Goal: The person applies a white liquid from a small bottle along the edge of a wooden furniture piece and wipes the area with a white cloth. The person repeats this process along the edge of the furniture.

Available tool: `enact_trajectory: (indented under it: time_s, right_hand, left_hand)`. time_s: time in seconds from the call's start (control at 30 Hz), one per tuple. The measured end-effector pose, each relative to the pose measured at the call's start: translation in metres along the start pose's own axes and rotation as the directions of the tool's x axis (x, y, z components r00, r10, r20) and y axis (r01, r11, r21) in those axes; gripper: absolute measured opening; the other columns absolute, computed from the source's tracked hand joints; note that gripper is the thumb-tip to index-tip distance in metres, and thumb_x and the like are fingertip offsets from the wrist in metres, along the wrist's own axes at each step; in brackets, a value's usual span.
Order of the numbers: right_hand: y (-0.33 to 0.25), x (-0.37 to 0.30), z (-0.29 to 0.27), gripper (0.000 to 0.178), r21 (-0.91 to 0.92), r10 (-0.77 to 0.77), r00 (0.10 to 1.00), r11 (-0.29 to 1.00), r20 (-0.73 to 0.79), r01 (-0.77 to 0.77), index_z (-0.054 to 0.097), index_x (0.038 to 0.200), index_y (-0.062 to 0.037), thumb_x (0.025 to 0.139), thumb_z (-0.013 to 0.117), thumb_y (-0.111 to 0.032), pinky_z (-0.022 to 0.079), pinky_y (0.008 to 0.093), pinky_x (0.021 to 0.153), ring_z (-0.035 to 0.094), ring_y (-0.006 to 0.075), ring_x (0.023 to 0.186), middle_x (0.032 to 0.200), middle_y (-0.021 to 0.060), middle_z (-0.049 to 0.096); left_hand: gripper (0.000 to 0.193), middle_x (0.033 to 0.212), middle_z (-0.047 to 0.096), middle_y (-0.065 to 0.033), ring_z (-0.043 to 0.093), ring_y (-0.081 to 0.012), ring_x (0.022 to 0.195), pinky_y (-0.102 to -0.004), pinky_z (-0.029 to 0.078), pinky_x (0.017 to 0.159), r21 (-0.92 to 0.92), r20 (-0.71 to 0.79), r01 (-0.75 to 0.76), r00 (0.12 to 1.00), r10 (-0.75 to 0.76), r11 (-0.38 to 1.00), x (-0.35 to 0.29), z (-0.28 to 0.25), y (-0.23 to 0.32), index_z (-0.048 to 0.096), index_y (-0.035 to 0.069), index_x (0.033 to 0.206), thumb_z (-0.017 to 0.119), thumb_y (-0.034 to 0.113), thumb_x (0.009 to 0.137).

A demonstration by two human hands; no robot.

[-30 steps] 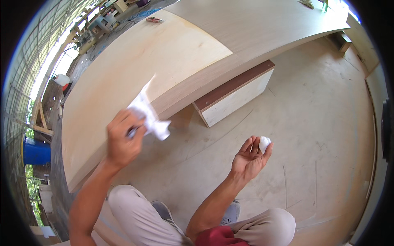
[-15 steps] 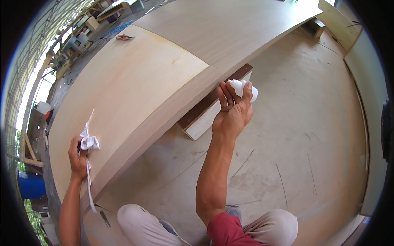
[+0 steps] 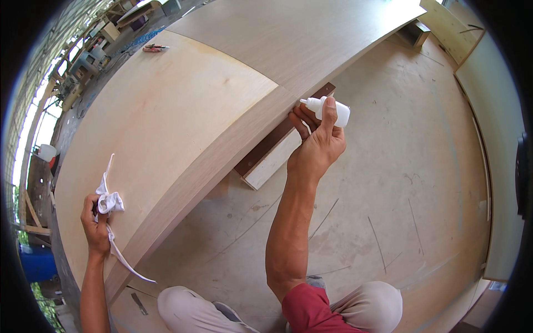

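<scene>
A small white squeeze bottle [image 3: 341, 115] with a narrow nozzle is gripped in my right hand [image 3: 317, 145]. Its nozzle points left at the edge of a long wooden panel [image 3: 166, 105], close to where pale bare wood meets a grey-brown wood-grain sheet [image 3: 277, 41]. Whether the tip touches the edge I cannot tell. Over the panel's near left end, my left hand [image 3: 96, 227] holds a crumpled white cloth [image 3: 112, 203]. One strip of the cloth trails up over the wood and another hangs past the panel's edge.
A small red-handled tool [image 3: 154, 49] lies at the panel's far left edge. Beneath the panel sits a brown and white block [image 3: 272, 161]. Pale boards [image 3: 488, 144] stand along the right side. A blue barrel [image 3: 38, 260] is at the far left.
The bottle has turned from pointing up-left to lying more level, its nozzle nearer the panel edge. The view has shifted slightly. The cloth's lower strip has swung right.
</scene>
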State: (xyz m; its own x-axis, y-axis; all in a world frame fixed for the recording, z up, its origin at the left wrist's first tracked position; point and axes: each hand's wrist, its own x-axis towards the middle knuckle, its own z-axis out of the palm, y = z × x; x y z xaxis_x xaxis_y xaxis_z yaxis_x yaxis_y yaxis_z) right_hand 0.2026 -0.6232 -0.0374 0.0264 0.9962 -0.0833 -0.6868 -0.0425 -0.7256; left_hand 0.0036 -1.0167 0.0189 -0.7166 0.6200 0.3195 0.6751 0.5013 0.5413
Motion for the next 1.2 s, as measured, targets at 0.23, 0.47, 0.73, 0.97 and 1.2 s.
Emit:
enact_trajectory:
  time_s: [0.23,0.47,0.73,0.97,1.2]
  right_hand:
    - [0.0006,0.0001,0.0022,0.044,-0.008,-0.036,0.999,0.999,0.003,0.036,0.059,0.100,0.0044,0.094,0.071,-0.038,0.064,0.0350,0.065,0.072,0.0243,0.074,0.085,0.0147,0.067]
    - [0.0027,0.0004,0.0024,0.045,-0.037,-0.046,0.999,0.998,-0.008,0.046,0.060,0.100,0.0051,0.093,0.073,-0.037,0.064,0.0346,0.064,0.072,0.0242,0.074,0.085,0.0145,0.067]
    - [0.0012,0.0005,0.0033,0.043,-0.062,-0.077,0.997,0.995,0.004,0.077,0.060,0.101,0.0052,0.093,0.073,-0.036,0.063,0.0350,0.064,0.072,0.0246,0.074,0.085,0.0147,0.067]
    - [0.0008,0.0008,0.0036,0.041,-0.054,-0.087,0.996,0.995,0.013,0.087,0.060,0.100,0.0056,0.093,0.073,-0.033,0.064,0.0347,0.063,0.072,0.0244,0.074,0.085,0.0144,0.067]
    - [-0.0005,0.0031,0.0017,0.044,-0.080,-0.099,0.995,0.992,0.029,0.101,0.060,0.101,0.0068,0.092,0.073,-0.034,0.066,0.0364,0.065,0.073,0.0265,0.074,0.085,0.0175,0.067]
  left_hand:
    - [0.023,0.085,0.047,0.0009,0.042,-0.0087,0.073,-0.0247,0.035,0.064,-0.028,0.018,0.026,1.000,-0.026,0.999,-0.0010,-0.0009,0.0007,0.053,0.003,0.097,0.059,0.025,0.100]
    - [0.025,0.086,0.048,0.0003,0.043,-0.0091,0.074,-0.0246,0.037,0.065,-0.006,0.026,0.005,1.000,-0.005,1.000,0.0001,-0.0014,0.0014,0.054,0.003,0.099,0.059,0.027,0.100]
    - [0.021,0.082,0.045,0.0051,0.038,-0.0054,0.071,-0.0224,0.030,0.062,0.005,0.005,-0.013,1.000,0.013,1.000,-0.0001,0.0005,-0.0031,0.054,0.005,0.097,0.058,0.026,0.099]
    - [0.023,0.083,0.044,0.0043,0.037,-0.0067,0.073,-0.0231,0.032,0.067,-0.007,0.006,-0.022,1.000,0.022,1.000,-0.0004,0.0006,-0.0027,0.054,0.005,0.097,0.058,0.028,0.100]
    - [0.021,0.083,0.044,0.0047,0.037,-0.0063,0.073,-0.0227,0.031,0.066,-0.032,0.027,0.013,1.000,-0.013,0.999,0.0004,0.0004,0.0001,0.054,0.006,0.096,0.058,0.026,0.099]
